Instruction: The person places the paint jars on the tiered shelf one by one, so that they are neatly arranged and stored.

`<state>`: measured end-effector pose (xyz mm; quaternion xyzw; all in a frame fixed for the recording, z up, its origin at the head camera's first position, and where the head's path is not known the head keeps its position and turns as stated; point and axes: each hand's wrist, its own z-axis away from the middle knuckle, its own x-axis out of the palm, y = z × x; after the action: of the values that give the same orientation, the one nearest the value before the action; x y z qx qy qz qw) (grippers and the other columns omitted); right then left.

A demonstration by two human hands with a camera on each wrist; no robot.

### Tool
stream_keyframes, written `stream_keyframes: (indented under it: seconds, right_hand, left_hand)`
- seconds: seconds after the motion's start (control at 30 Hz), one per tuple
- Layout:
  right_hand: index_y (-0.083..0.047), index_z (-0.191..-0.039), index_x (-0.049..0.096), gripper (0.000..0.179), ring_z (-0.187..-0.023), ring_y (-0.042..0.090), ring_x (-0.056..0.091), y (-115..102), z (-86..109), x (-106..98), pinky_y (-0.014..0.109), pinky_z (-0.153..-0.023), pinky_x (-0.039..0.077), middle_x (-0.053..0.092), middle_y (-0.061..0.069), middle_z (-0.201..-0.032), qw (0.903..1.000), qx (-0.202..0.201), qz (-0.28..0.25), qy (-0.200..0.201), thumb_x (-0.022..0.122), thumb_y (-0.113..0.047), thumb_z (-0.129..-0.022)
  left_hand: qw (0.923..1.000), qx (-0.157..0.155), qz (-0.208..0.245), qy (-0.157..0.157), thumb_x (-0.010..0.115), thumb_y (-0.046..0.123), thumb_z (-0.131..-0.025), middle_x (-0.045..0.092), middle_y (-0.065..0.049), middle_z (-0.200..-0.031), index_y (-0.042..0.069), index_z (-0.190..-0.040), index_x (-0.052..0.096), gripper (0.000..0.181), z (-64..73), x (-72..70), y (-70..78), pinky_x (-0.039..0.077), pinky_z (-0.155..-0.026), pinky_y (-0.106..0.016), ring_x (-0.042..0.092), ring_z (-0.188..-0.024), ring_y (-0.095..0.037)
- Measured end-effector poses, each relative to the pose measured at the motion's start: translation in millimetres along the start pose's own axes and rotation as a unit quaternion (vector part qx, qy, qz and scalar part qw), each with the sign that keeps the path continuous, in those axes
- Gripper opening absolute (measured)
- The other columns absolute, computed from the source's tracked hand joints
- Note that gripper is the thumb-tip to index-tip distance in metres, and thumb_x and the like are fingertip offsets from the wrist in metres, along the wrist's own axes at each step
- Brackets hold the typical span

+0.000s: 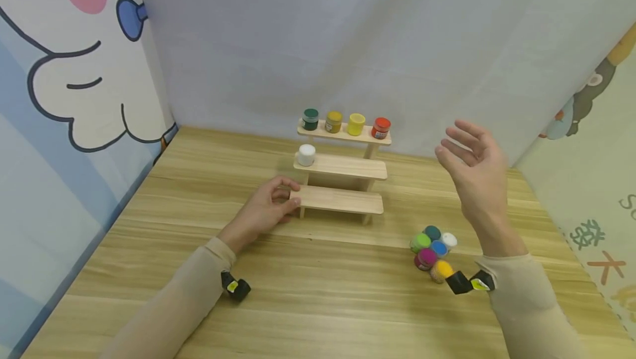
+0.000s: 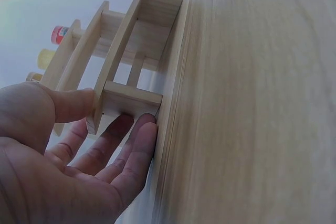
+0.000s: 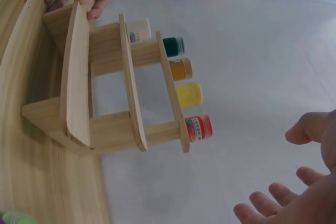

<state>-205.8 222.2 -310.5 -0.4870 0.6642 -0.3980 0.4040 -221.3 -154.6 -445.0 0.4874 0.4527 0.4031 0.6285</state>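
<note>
A three-tier wooden shelf (image 1: pixel 340 199) stands on the table. On its top tier are a dark green paint jar (image 1: pixel 310 120), an ochre jar (image 1: pixel 333 122), a yellow jar (image 1: pixel 355 125) and a red jar (image 1: pixel 381 128). A white paint jar (image 1: pixel 306 155) sits at the left end of the middle tier. My left hand (image 1: pixel 265 204) grips the left end of the lowest tier; in the left wrist view its thumb (image 2: pixel 73 105) lies against the board's end, the fingers at the side support. My right hand (image 1: pixel 479 177), holding nothing, is raised to the right of the shelf with fingers apart.
Several paint jars cluster on the table (image 1: pixel 318 292) right of the shelf, among them a magenta jar (image 1: pixel 425 258), a light green jar (image 1: pixel 420 243), a blue jar (image 1: pixel 439 248) and an orange-yellow jar (image 1: pixel 441 271). A pale curtain (image 1: pixel 348 44) hangs behind the table.
</note>
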Motion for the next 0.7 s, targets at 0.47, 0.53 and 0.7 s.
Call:
stream_keyframes:
  seconds: [0.47,0.53,0.7]
  right_hand:
    - [-0.013,-0.161,0.054,0.066,-0.132,0.017,0.066,27.7,13.9,-45.6,0.014,-0.098,0.058,0.063,0.002,-0.147,0.9979,0.032,-0.053,0.017,0.082,-0.006,-0.102]
    - [-0.012,-0.162,0.053,0.065,-0.131,0.016,0.066,31.8,16.4,-51.1,0.015,-0.098,0.058,0.064,0.002,-0.146,0.9973,0.031,-0.064,0.015,0.080,-0.005,-0.103]
    - [-0.009,-0.161,0.053,0.060,-0.129,0.013,0.067,42.7,23.0,-62.5,0.017,-0.095,0.060,0.066,0.002,-0.143,0.9966,0.024,-0.079,0.004,0.076,-0.004,-0.106]
  left_hand:
    - [1.0000,0.005,-0.002,-0.007,0.066,0.013,-0.114,0.071,-0.018,-0.128,0.010,-0.141,0.060,0.028,1.6,0.8,2.2,0.066,-0.095,-0.044,0.073,-0.112,-0.030]
    - [1.0000,0.005,-0.001,-0.006,0.066,0.012,-0.114,0.071,-0.018,-0.129,0.010,-0.141,0.061,0.027,1.3,0.8,2.4,0.066,-0.095,-0.045,0.073,-0.113,-0.030]
    - [1.0000,0.005,0.002,-0.004,0.066,0.012,-0.114,0.071,-0.019,-0.130,0.009,-0.140,0.061,0.027,1.5,1.9,2.9,0.067,-0.096,-0.045,0.073,-0.115,-0.031]
